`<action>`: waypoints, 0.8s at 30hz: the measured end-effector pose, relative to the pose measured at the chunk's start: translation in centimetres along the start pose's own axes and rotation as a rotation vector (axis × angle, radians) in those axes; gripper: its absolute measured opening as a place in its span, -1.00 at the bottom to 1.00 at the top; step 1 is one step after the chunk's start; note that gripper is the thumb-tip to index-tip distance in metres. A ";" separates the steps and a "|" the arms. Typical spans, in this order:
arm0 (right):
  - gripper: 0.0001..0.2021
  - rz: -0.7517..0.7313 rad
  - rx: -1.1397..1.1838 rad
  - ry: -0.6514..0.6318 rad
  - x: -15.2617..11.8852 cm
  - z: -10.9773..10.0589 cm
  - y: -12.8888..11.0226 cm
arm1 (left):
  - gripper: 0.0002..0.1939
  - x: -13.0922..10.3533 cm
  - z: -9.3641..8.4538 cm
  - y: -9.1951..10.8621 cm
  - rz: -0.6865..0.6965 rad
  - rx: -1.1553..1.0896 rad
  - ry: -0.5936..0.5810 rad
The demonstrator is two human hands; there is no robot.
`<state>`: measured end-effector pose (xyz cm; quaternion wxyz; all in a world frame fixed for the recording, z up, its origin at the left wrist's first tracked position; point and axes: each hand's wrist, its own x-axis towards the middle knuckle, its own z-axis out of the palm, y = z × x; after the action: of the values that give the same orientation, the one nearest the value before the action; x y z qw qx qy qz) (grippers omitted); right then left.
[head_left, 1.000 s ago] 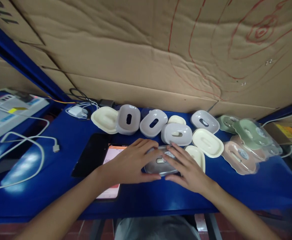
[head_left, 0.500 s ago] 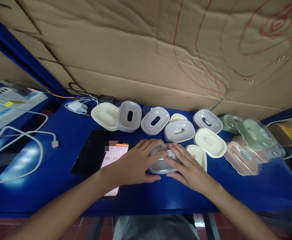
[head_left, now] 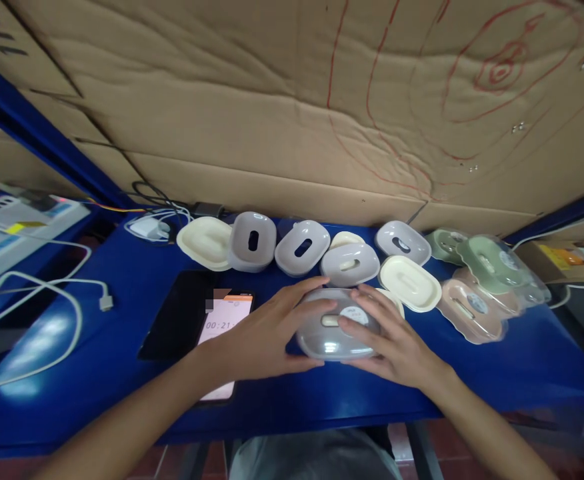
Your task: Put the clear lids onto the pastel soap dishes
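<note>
A grey soap dish (head_left: pixel 329 345) with a shiny see-through cover, a round white sticker and a cream bar in its middle is between my two hands at the table's front. My left hand (head_left: pixel 277 330) grips its left side, thumb low at the front edge and fingers over the top. On the right end, my right hand (head_left: pixel 397 337) is wrapped around it, its fingers lying over the sticker side. A cream tray (head_left: pixel 396 303) behind the right hand is partly hidden. Just behind the dish stands a grey dish (head_left: pixel 351 263) with a cream piece in its slot.
Along the back stand grey dishes (head_left: pixel 253 243) with slots and cream trays (head_left: pixel 411 283). Wrapped green (head_left: pixel 492 263) and pink dishes (head_left: pixel 472 310) lie at the right. A lit phone (head_left: pixel 227 313), a black flat panel (head_left: pixel 177 313) and a white cable (head_left: pixel 79 320) are at the left.
The hands have spread slightly apart, uncovering more of the covered soap dish. It sits a little lower and nearer me. The camera view has shifted slightly.
</note>
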<state>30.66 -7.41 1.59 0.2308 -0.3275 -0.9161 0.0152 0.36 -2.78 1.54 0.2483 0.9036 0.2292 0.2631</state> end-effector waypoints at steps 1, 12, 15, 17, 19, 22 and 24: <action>-0.12 0.010 -0.024 0.026 -0.4 -0.6 0.0 | -0.09 0.0 -0.2 0.2 0.005 -0.006 0.023; 0.07 0.711 -0.830 0.776 -16.6 -13.4 12.7 | -0.49 0.3 0.1 -0.1 0.056 0.326 0.004; 0.19 1.060 -0.899 0.768 -22.3 -15.9 18.6 | -0.56 0.4 0.3 0.0 0.075 0.350 0.008; 0.17 1.232 -0.843 0.681 -24.8 -15.8 21.0 | -0.61 0.5 0.4 0.0 0.076 0.365 0.002; 0.13 1.261 -0.773 0.596 -26.0 -14.6 22.2 | -0.67 0.6 0.5 -0.1 0.080 0.377 -0.007; 0.05 1.180 -0.751 0.532 -26.2 -12.6 22.8 | -0.72 0.7 0.6 -0.4 0.069 0.384 -0.032; 0.01 1.155 -0.774 0.523 -25.8 -12.0 22.8 | -0.73 0.7 0.5 -0.7 0.055 0.387 -0.053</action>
<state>66.91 -6.62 -2.47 0.2649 -0.8080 -0.4528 -0.2681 1.05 -2.06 1.03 0.0684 0.9470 0.2444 0.1968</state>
